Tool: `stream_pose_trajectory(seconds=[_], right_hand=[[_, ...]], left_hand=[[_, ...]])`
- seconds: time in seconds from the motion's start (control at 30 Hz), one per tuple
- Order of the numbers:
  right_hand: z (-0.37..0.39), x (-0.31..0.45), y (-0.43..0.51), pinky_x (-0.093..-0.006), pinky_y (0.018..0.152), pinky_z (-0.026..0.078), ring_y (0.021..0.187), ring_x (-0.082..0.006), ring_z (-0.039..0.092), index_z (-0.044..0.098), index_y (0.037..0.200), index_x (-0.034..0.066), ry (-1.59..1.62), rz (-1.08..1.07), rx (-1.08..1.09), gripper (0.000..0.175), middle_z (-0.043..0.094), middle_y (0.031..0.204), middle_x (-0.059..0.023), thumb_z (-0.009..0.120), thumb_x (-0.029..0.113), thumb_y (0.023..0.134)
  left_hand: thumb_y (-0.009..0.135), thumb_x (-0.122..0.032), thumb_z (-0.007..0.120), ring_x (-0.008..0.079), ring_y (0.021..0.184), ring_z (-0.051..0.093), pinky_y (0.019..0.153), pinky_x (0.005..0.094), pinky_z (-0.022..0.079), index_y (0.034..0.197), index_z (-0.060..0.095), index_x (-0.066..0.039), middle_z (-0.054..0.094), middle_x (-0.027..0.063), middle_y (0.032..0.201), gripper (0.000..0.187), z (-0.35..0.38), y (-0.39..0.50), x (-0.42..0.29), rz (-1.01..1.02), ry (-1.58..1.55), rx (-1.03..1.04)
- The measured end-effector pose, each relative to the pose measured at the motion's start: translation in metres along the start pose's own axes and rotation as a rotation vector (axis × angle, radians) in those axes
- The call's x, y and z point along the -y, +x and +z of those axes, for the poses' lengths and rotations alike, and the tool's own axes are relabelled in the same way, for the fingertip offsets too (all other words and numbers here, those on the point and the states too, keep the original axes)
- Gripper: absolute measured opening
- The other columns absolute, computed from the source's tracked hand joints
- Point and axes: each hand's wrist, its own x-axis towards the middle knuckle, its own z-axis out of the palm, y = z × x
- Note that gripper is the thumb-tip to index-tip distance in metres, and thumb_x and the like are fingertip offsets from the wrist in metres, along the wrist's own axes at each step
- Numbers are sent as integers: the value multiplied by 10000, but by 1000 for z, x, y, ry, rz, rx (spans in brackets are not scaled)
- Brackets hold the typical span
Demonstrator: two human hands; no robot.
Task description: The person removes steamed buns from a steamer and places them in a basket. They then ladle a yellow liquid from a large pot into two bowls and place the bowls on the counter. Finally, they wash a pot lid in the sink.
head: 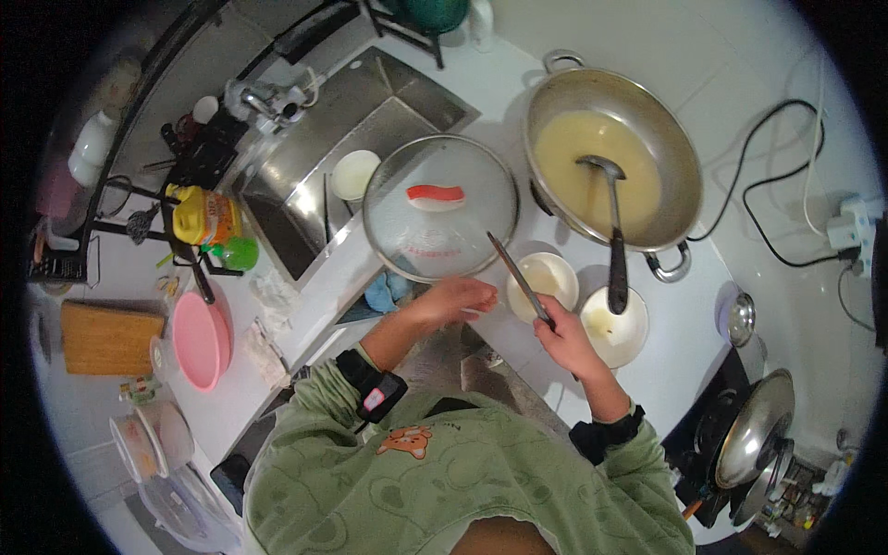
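Note:
My right hand grips a pair of chopsticks, their tips pointing up and left over the edge of a white bowl with pale liquid inside. My left hand, slightly blurred, appears to hold nothing; it is just below a glass lid with a red and white handle. Beside my right hand sits a second white bowl with some pale yellow residue. Beyond the bowls, a large steel electric pan holds pale yellow liquid. A black-handled ladle lies in it, its handle reaching over the second bowl.
The lid overlaps the steel sink, which holds a white bowl. On the left stand a pink basin, a yellow bottle and a wooden cutting board. A black cable runs along the right wall; a lidded wok stands lower right.

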Motion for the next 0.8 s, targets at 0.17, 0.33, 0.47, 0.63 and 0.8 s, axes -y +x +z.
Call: stream_pose_trajectory(seconds=[0.17, 0.33, 0.47, 0.63, 0.8], right_hand=[[63, 36, 66, -355, 824, 453, 979, -358, 578, 415, 1252, 21, -21, -183, 111, 449, 574, 1059, -228, 517, 85, 819], [125, 67, 132, -315, 657, 466, 737, -203, 576, 404, 1289, 27, 131, 46, 257, 492, 602, 910, -134, 550, 87, 823], [165, 94, 186, -271, 497, 404, 577, -131, 498, 373, 1309, 21, 579, 209, 337, 513, 563, 813, -92, 526, 39, 820], [215, 121, 249, -264, 497, 403, 601, -135, 495, 277, 1360, 10, 702, 304, 343, 563, 557, 864, -102, 474, -17, 833], [240, 122, 282, -262, 460, 401, 554, -117, 491, 339, 1331, 23, 820, 402, 231, 531, 556, 807, -84, 485, -1, 822]], left_hand=[[900, -369, 529, 155, 1049, 527, 873, 317, 434, 1240, 470, -66, 538, 48, 1167, 459, -15, -34, -14, 54, -143, -32], [885, -363, 545, 155, 1020, 543, 849, 311, 431, 1206, 494, -79, 578, 29, 1084, 432, -105, -72, -18, 175, -87, -64], [868, -250, 569, 158, 917, 589, 808, 314, 465, 1123, 540, -80, 608, 33, 980, 308, -240, -89, -7, 188, -304, -524], [836, -181, 573, 147, 764, 593, 660, 301, 497, 953, 560, -84, 599, 31, 853, 152, -392, -53, 27, 79, -396, -848], [804, -182, 579, 160, 598, 564, 455, 294, 447, 803, 557, -79, 568, 37, 740, 105, -455, -13, 40, -140, -308, -844]])
